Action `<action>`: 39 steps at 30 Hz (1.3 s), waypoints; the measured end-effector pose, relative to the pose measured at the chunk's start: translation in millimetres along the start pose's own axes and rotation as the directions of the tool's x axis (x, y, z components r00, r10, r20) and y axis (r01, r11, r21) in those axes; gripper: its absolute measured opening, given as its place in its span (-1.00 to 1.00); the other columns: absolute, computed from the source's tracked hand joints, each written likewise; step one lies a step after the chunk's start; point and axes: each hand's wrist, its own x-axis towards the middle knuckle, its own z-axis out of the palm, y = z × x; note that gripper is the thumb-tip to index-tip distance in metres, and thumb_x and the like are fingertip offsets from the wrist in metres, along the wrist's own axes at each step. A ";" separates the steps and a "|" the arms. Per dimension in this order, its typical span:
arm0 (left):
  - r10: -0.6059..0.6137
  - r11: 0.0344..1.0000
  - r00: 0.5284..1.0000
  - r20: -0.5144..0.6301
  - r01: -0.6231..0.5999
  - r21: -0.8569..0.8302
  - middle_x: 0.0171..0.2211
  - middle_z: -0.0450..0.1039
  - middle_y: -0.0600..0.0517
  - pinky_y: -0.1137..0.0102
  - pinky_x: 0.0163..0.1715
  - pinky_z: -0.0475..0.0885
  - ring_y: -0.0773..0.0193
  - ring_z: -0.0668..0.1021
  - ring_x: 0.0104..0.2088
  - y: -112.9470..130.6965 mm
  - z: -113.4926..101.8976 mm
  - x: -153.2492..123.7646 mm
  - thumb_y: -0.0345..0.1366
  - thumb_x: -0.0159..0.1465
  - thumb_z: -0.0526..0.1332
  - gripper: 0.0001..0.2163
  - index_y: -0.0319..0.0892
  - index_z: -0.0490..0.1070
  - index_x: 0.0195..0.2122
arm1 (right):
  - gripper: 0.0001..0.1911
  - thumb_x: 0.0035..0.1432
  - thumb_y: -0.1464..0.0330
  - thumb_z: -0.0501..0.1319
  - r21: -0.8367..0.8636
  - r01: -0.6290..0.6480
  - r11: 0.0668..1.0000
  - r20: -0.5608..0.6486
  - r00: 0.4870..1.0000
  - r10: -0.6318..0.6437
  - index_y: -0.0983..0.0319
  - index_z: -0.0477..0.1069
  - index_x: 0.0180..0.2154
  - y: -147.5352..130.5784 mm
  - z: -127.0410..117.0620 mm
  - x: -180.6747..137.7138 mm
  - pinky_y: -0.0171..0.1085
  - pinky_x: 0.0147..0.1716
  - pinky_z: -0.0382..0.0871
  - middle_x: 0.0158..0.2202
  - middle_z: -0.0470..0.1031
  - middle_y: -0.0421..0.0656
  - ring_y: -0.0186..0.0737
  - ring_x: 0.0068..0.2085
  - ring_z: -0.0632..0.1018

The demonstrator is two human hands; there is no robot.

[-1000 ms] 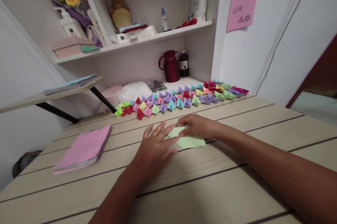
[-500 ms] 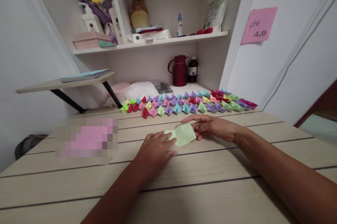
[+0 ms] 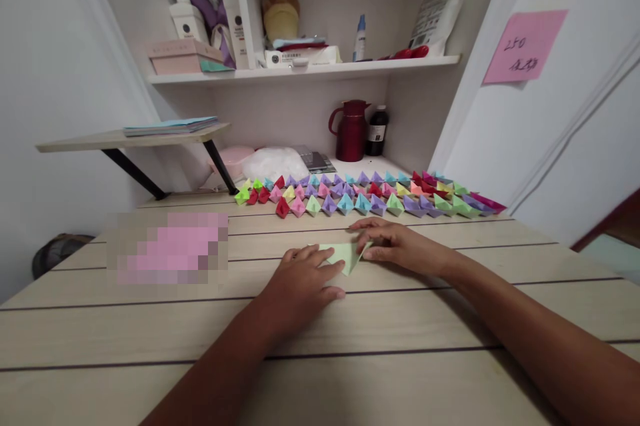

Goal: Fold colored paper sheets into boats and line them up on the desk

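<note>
A pale green sheet of folding paper (image 3: 345, 257) lies partly folded on the wooden table, between my two hands. My left hand (image 3: 307, 279) rests on its left part with the fingers spread, pressing it to the tabletop and covering some of it. At the paper's right edge, my right hand (image 3: 395, 246) pinches a raised flap between thumb and fingers. Behind the hands stand rows of small folded paper boats (image 3: 346, 204) in many colours.
A blurred pink patch (image 3: 173, 249) covers something on the table's left. Above it juts a small shelf (image 3: 95, 139) on black brackets, bearing papers. Behind the boats stand a red jug (image 3: 351, 131) and a dark bottle (image 3: 377, 131). A pink note (image 3: 525, 46) hangs at right.
My right hand has lifted and bent the paper's right part leftward, so less of it shows. The left hand stays on the paper. The camera view has shifted slightly.
</note>
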 end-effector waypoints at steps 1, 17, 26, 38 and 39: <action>0.004 1.000 1.000 -0.005 -0.004 -0.002 0.26 0.21 -0.02 0.03 0.14 0.11 -0.01 0.20 0.26 -0.4 0.8 0.1 -0.07 0.32 0.08 -0.60 0.06 0.28 0.17 | -0.75 0.17 0.16 0.20 0.003 -0.019 1.000 -0.029 0.999 0.019 0.14 0.54 -0.21 0.9 2.2 1.2 -0.13 0.13 0.19 0.09 0.37 -0.11 -0.05 0.11 0.38; -0.017 0.998 1.000 -0.013 0.016 -0.063 0.25 0.21 -0.08 0.02 0.18 0.07 -0.01 0.19 0.26 1.4 2.9 1.1 -0.13 0.29 0.13 -0.48 -0.04 0.11 0.27 | -0.78 0.03 0.18 0.27 -0.101 -0.241 0.965 -0.301 0.932 0.201 0.19 0.43 -0.49 8.3 26.8 20.2 -0.29 -0.36 0.27 -0.41 0.47 -0.21 -0.23 -0.38 0.45; 0.029 0.999 0.998 0.064 -0.031 0.032 0.30 0.12 0.02 -0.01 0.17 0.06 -0.02 0.12 0.30 2.1 -3.8 -1.1 -0.16 0.36 0.03 -0.62 0.21 0.19 0.20 | -0.85 0.00 0.22 0.31 -0.196 -0.324 0.925 -0.400 0.888 0.226 0.14 0.47 -0.38 12.3 22.0 22.2 -0.26 -0.36 0.25 -0.32 0.49 -0.17 -0.19 -0.35 0.47; -0.003 1.000 0.998 0.058 0.002 0.022 0.30 0.11 0.03 -0.17 0.18 -0.06 -0.07 0.13 0.29 7.0 -4.9 0.9 -0.15 0.35 0.02 -0.64 0.22 0.24 0.17 | -0.69 0.06 0.13 0.25 -0.156 -0.242 0.958 -0.287 0.939 0.190 0.15 0.52 -0.21 -7.1 16.3 7.0 -0.17 -0.12 0.28 -0.18 0.52 -0.11 -0.07 -0.14 0.46; -0.007 1.000 0.999 0.050 0.006 0.025 0.31 0.10 0.03 -0.19 0.18 -0.08 -0.08 0.13 0.29 7.9 -4.8 1.2 -0.16 0.35 0.04 -0.65 0.22 0.26 0.16 | -0.68 -0.01 0.15 0.31 -0.158 -0.245 0.956 -0.287 0.938 0.193 0.15 0.52 -0.21 -8.7 19.9 9.2 -0.14 -0.08 0.25 -0.17 0.51 -0.09 -0.03 -0.10 0.44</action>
